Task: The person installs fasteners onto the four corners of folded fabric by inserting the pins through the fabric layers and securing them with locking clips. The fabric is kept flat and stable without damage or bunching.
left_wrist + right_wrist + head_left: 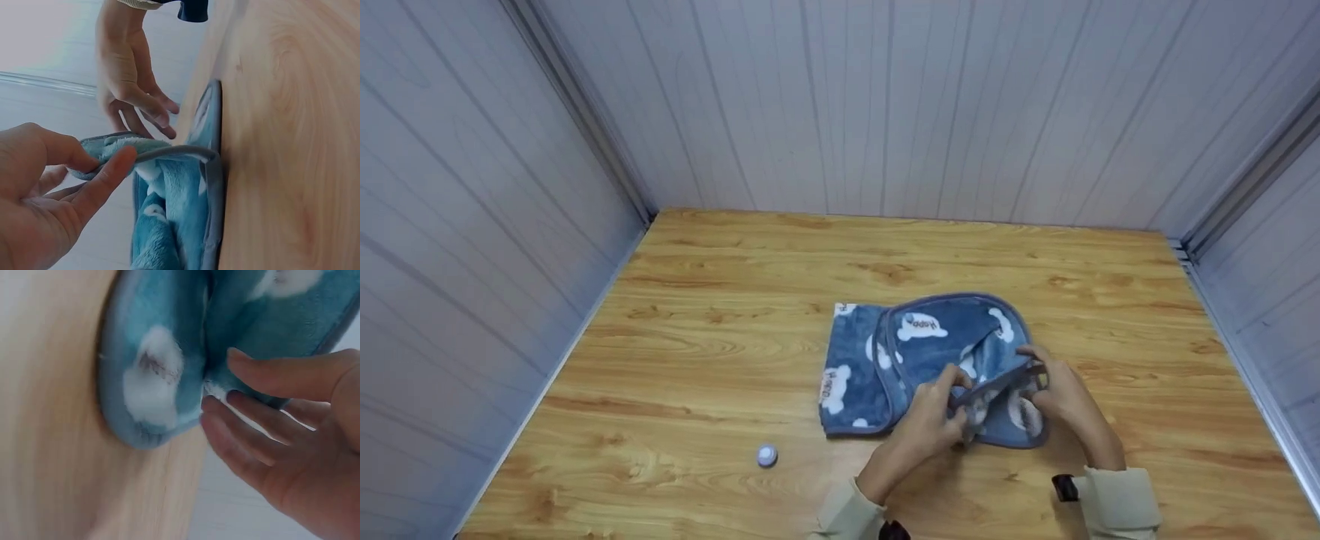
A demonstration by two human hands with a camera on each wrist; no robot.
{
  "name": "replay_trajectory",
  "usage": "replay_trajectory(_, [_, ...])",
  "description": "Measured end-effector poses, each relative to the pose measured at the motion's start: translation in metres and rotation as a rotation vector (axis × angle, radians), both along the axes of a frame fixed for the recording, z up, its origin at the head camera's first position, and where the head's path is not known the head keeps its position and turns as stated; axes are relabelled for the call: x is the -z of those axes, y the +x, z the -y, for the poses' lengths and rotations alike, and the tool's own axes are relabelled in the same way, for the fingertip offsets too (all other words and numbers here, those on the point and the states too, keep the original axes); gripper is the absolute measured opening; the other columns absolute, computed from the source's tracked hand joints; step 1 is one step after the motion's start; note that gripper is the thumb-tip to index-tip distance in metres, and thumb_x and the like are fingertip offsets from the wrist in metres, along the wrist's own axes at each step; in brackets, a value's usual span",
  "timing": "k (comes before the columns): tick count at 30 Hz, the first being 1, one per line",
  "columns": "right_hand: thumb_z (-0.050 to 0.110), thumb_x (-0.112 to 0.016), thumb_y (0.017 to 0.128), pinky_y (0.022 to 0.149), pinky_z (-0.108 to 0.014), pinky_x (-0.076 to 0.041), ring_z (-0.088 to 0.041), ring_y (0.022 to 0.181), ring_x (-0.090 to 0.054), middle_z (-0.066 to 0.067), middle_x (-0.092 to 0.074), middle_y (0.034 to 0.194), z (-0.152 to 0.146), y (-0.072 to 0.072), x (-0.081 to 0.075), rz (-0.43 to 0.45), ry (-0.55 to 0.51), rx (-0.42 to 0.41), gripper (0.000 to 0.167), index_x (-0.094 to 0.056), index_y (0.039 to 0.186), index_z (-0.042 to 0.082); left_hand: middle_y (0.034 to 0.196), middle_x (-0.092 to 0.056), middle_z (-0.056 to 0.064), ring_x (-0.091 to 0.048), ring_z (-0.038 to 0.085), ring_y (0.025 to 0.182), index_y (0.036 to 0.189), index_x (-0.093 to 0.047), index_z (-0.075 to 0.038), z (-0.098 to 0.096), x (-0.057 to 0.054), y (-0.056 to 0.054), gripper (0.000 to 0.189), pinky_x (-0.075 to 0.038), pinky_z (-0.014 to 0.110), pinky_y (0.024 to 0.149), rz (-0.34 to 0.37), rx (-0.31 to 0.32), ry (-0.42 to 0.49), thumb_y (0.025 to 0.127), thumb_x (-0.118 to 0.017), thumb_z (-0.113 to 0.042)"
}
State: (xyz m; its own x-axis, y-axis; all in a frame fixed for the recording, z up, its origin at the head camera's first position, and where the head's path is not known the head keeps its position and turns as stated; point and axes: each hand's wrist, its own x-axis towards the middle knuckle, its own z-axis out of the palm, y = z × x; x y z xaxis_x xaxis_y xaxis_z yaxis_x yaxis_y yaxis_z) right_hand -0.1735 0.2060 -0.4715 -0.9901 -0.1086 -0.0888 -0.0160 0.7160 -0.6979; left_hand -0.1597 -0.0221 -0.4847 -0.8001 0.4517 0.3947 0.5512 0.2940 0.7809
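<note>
A blue fleece blanket point(851, 375) with white bear shapes and grey-blue edging lies partly folded on the wooden table. My left hand point(926, 427) pinches its bound edge between thumb and fingers and holds that flap raised, as the left wrist view shows for the edging point(180, 151). At the blanket's right end is my right hand point(1065, 394). In the right wrist view, its thumb and fingers point(275, 374) are spread apart beside the fleece, with no cloth clearly gripped between them. The blanket's rounded corner point(135, 430) rests low by the tabletop there.
A small round pale lilac object point(766, 455) lies on the wooden table point(697, 360), left of the blanket. Pale panelled walls point(847, 112) stand at the back and both sides. Each wrist carries a black device point(1065, 487) by a cream sleeve point(1121, 499).
</note>
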Motion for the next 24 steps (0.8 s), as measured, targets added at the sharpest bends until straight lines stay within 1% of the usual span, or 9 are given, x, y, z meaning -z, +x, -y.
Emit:
replay_trajectory(2, [-0.018,-0.059,0.074,0.066,-0.039,-0.048,-0.049,0.106,-0.052,-0.034,-0.052,0.119,0.001,-0.007,-0.004,-0.033,-0.004,-0.002,0.061,-0.045,0.133,-0.005,0.089,-0.063,0.006,-0.05,0.006,0.065,0.094,-0.054,-0.006,0.004,-0.001,-0.004,0.03,-0.038,0.01,0.057,-0.058,-0.023,0.01,0.072,-0.056,0.015])
replay_trajectory(5, [-0.015,-0.061,0.077,0.067,-0.04,-0.048,-0.047,0.103,-0.054,-0.032,-0.053,0.118,0.006,-0.019,-0.011,-0.068,-0.002,-0.009,0.059,-0.046,0.133,-0.004,0.088,-0.064,0.006,-0.055,0.008,0.073,0.092,-0.062,-0.003,0.013,-0.005,-0.012,0.027,-0.042,0.01,0.061,-0.088,-0.035,0.025,0.075,-0.053,0.016])
replay_trajectory(7, [-0.014,-0.062,0.077,0.067,-0.041,-0.047,-0.046,0.104,-0.054,-0.03,-0.056,0.116,0.011,-0.028,-0.015,-0.096,0.014,-0.019,0.06,-0.047,0.134,-0.002,0.096,-0.065,0.006,-0.059,0.009,0.08,0.097,-0.066,-0.002,0.021,-0.008,-0.017,0.029,-0.045,0.012,0.065,-0.071,-0.055,0.03,0.079,-0.052,0.015])
replay_trajectory(10, [-0.013,-0.063,0.078,0.076,-0.048,-0.048,-0.045,0.107,-0.053,-0.029,-0.056,0.118,0.021,-0.041,-0.018,-0.135,0.02,-0.039,0.06,-0.048,0.134,-0.001,0.105,-0.065,0.008,-0.061,0.012,0.091,0.106,-0.067,0.0,0.034,-0.013,-0.027,0.031,-0.047,0.016,0.072,-0.034,-0.13,0.025,0.082,-0.052,0.012])
replay_trajectory(13, [-0.011,-0.064,0.079,0.087,-0.055,-0.043,-0.045,0.114,-0.049,-0.027,-0.053,0.124,0.032,-0.053,-0.018,-0.136,0.011,-0.071,0.059,-0.047,0.135,-0.002,0.115,-0.062,0.012,-0.061,0.013,0.088,0.112,-0.065,0.003,0.046,-0.014,-0.037,0.033,-0.049,0.019,0.071,0.002,-0.207,0.014,0.083,-0.052,0.011])
replay_trajectory(16, [-0.008,-0.065,0.081,0.088,-0.056,-0.043,-0.045,0.118,-0.045,-0.026,-0.048,0.132,0.042,-0.062,-0.018,-0.105,0.016,-0.096,0.06,-0.044,0.137,-0.001,0.122,-0.058,0.016,-0.061,0.016,0.085,0.118,-0.062,0.004,0.056,-0.012,-0.046,0.035,-0.05,0.024,0.07,0.043,-0.251,-0.024,0.084,-0.056,0.006])
replay_trajectory(19, [-0.004,-0.066,0.082,0.086,-0.055,-0.043,-0.044,0.122,-0.042,-0.024,-0.044,0.138,0.05,-0.068,-0.018,-0.075,0.041,-0.101,0.063,-0.041,0.14,0.003,0.129,-0.053,0.018,-0.06,0.024,0.103,0.125,-0.058,0.003,0.063,-0.01,-0.053,0.043,-0.05,0.031,0.083,0.098,-0.272,-0.079,0.082,-0.064,-0.001])
replay_trajectory(22, [-0.003,-0.067,0.082,0.085,-0.054,-0.042,-0.045,0.125,-0.038,-0.022,-0.041,0.141,0.056,-0.073,-0.016,-0.055,0.057,-0.107,0.068,-0.039,0.143,0.007,0.135,-0.048,0.02,-0.046,0.032,0.124,0.131,-0.054,0.001,0.069,-0.007,-0.06,0.054,-0.044,0.038,0.095,0.137,-0.286,-0.144,0.08,-0.07,-0.004])
replay_trajectory(24, [-0.003,-0.067,0.082,0.084,-0.053,-0.042,-0.046,0.127,-0.035,-0.021,-0.04,0.142,0.059,-0.076,-0.013,-0.041,0.056,-0.118,0.071,-0.037,0.145,0.01,0.139,-0.043,0.02,-0.043,0.034,0.127,0.135,-0.05,-0.001,0.072,-0.005,-0.065,0.058,-0.043,0.04,0.096,0.16,-0.29,-0.189,0.081,-0.07,-0.004])
